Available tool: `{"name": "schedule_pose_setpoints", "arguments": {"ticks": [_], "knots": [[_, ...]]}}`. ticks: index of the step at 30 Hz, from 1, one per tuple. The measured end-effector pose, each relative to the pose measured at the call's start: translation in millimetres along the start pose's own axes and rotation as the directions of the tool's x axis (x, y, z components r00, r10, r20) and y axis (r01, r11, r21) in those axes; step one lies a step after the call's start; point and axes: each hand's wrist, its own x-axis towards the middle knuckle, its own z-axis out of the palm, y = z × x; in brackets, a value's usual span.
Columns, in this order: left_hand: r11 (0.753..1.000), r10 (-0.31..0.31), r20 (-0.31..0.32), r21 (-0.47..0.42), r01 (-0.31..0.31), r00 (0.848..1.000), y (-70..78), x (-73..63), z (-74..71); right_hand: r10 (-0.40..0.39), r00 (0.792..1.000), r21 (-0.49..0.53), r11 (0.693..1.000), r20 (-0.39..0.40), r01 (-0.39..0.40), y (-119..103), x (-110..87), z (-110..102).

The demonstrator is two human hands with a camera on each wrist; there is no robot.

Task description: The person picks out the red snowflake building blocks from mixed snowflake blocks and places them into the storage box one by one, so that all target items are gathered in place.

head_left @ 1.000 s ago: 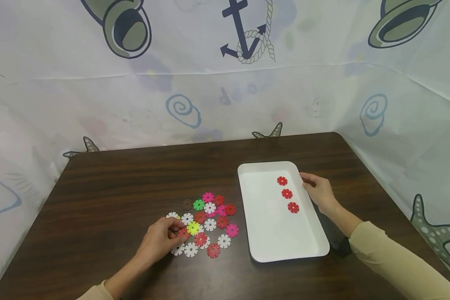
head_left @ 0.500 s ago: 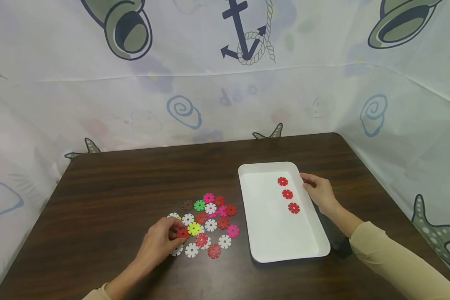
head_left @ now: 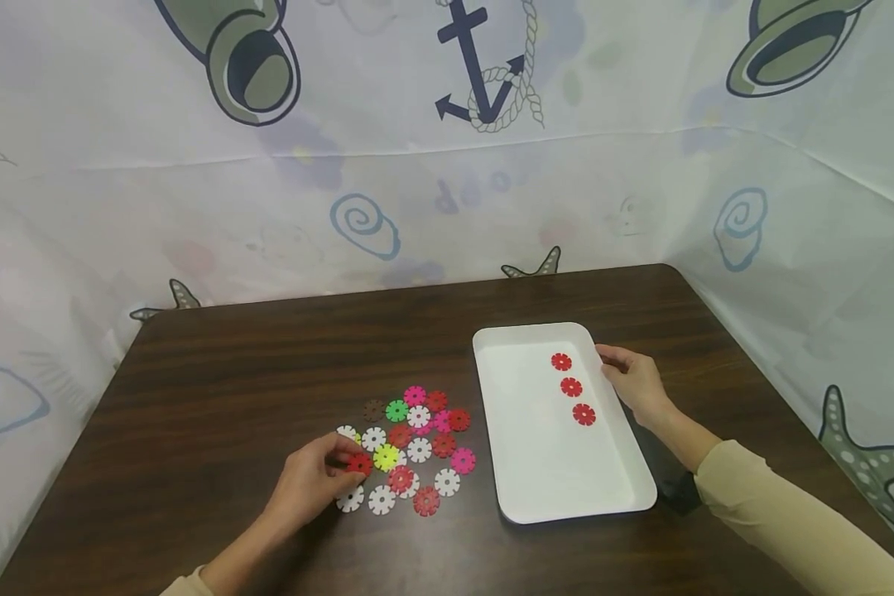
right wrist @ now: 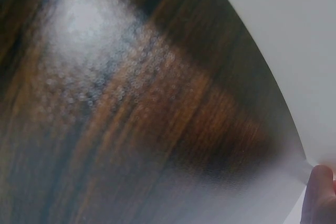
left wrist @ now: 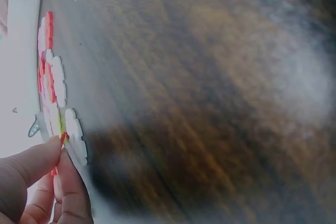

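My left hand point(head_left: 305, 480) pinches a red notched disc point(head_left: 359, 463) between thumb and fingers, at the left side of a spread of discs. In the left wrist view, a sliver of the red disc point(left wrist: 64, 137) shows between thumb and fingertip. Close by lie a yellow disc point(head_left: 386, 458) and white discs point(head_left: 382, 499). My right hand point(head_left: 636, 387) holds the right rim of a white tray point(head_left: 525, 463); its fingers are partly hidden in the right wrist view. Inside the tray, three red discs point(head_left: 571, 387) stand in a row towards the right side.
Further discs, among them a green disc point(head_left: 397, 410), a brown disc point(head_left: 373, 410) and pink discs point(head_left: 463, 460), lie left of the tray, some overlapping. A dark object point(head_left: 678, 494) sits under the right forearm. A printed cloth point(head_left: 447, 207) hangs behind the dark wooden table point(head_left: 268, 348).
My left hand has drawn slightly left with the red disc, which has come away from the yellow one and shows more fully. The right hand and tray have stayed in place.
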Motion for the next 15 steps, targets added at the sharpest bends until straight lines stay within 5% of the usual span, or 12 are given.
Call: {"name": "schedule_pose_setpoints", "arguments": {"ticks": [10, 15], "knots": [[0.985, -0.076, 0.035, -0.153, 0.08, 0.997, 10.1, 7.3, -0.2, 0.002, 1.0, -0.004, 1.0, -0.006, -0.002, -0.6, -0.6, -1.4], [0.961, -0.044, 0.08, -0.27, 0.064, 0.996, 29.4, 10.0, 6.1, 0.003, 1.0, -0.002, 1.0, -0.002, -0.003, -0.5, -1.7, -1.8]]}}
